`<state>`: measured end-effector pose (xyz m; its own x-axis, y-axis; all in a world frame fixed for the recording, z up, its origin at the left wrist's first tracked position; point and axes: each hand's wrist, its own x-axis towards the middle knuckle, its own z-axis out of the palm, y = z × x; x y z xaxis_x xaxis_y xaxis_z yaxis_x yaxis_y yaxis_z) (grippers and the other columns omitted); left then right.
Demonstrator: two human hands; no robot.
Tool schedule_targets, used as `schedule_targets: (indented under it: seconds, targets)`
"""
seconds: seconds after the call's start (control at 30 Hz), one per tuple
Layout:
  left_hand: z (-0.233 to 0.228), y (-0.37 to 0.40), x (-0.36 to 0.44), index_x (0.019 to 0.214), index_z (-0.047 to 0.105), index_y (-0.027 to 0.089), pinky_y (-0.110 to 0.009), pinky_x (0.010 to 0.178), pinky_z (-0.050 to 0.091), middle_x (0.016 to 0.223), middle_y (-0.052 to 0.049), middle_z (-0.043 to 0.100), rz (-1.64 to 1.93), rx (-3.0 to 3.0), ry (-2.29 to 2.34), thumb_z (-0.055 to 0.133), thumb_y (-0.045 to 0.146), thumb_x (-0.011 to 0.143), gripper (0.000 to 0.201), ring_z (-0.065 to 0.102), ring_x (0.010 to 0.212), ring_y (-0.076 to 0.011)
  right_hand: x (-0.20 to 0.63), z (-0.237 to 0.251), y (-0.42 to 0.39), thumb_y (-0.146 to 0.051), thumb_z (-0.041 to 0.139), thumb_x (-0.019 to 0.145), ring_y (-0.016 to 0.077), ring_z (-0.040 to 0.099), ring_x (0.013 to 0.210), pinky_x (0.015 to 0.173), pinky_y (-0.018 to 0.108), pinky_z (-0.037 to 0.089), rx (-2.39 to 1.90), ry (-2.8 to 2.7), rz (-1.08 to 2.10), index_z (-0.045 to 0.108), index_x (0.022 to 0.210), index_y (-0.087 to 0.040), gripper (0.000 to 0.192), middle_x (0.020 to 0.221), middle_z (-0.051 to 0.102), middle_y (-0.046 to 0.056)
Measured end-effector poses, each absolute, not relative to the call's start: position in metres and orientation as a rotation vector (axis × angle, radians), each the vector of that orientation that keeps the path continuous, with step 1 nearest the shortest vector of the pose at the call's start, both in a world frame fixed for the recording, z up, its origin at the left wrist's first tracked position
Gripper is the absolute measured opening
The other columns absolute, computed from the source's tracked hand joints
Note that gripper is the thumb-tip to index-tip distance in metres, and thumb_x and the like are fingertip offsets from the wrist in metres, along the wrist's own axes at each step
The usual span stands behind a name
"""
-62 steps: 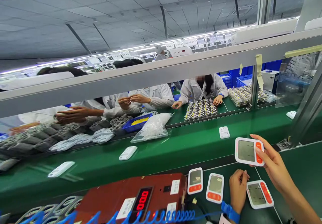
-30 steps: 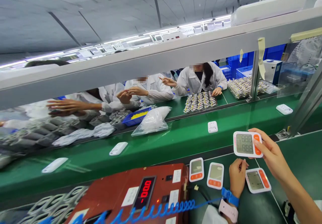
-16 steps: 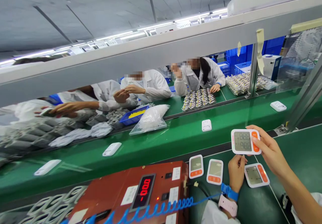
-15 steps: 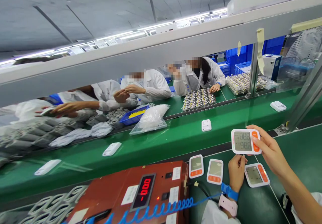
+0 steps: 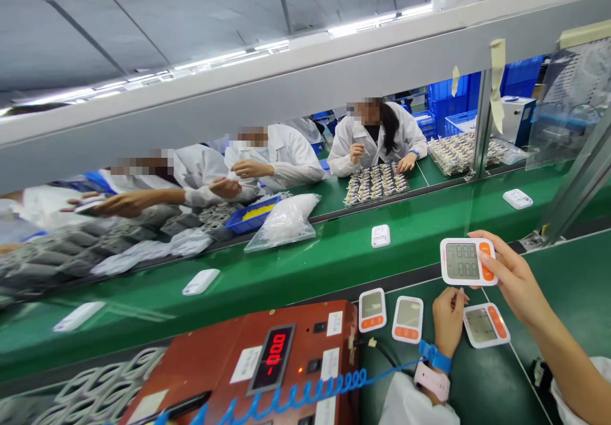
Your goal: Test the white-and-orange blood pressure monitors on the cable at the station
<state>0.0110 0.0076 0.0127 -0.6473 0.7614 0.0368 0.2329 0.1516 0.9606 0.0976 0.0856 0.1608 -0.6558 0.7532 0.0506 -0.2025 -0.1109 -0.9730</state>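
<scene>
Right hand (image 5: 508, 278) raised above the green table (image 5: 568, 298), pinching a white monitor with orange strip (image 5: 468, 261) at its right edge, thumb pressed on the orange part, other fingers behind the case. Screen turned toward the camera, with grey digits lit in two rows. Held clear of the table, tilted only slightly.

Left hand (image 5: 447, 320) just below and a little to the left of the held monitor, resting on the table with fingers curled loosely together, fingertips pointing up; not possible to tell whether anything is held inside. Blue strap (image 5: 435, 356) around the wrist, joined to a blue coiled cable (image 5: 305, 392) running away to the left.

Just right of the left hand, flat on the table, a second monitor (image 5: 485, 325), screen blank. Just left of the same hand, two more monitors (image 5: 391, 313) lying side by side, also flat. Further left, a red box with digit display (image 5: 267, 361).

Beyond both hands, a green belt (image 5: 296, 266) carrying a small white part (image 5: 380, 235). On the far side, people in white coats (image 5: 286, 158) seated at another bench.
</scene>
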Motion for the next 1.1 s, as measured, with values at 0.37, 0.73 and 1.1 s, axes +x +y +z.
schedule_targets:
  seconds: [0.37, 0.73, 1.1]
  targets:
    - [0.012, 0.009, 0.010, 0.064, 0.063, 0.017, -0.024, 0.062, 0.041, 0.066, -0.003, 0.063, 1.498, 0.958, 1.987, 0.043, 0.036, 0.090, 0.039, 0.060, 0.065, -0.0150, 0.096, 0.159, 0.088, -0.050, 0.061, 0.084, 0.0186, 0.057, 0.071, 0.060, 0.027, 0.049, -0.630, -1.520, 1.836, 0.055, 0.124, -0.027, 0.046, 0.096, 0.063, 0.004]
    - [0.007, 0.009, 0.004, 0.065, 0.063, 0.017, -0.025, 0.061, 0.042, 0.066, -0.004, 0.065, 1.525, 1.004, 1.949, 0.041, 0.049, 0.091, 0.047, 0.060, 0.064, -0.0165, 0.158, 0.094, 0.134, -0.049, 0.071, 0.077, 0.0198, 0.063, 0.083, 0.077, 0.030, 0.051, -0.838, -1.510, 1.538, 0.053, 0.127, -0.022, 0.060, 0.102, 0.066, 0.005]
    - [0.004, 0.010, -0.003, 0.068, 0.065, 0.018, -0.028, 0.064, 0.047, 0.069, -0.006, 0.068, 1.480, 1.023, 1.956, 0.043, 0.060, 0.087, 0.051, 0.063, 0.067, -0.0203, 0.299, -0.009, 0.220, -0.020, 0.039, 0.085, 0.0291, 0.050, 0.117, 0.097, 0.044, 0.044, -1.423, -1.891, -0.073, 0.064, 0.120, -0.018, 0.043, 0.124, 0.061, 0.006]
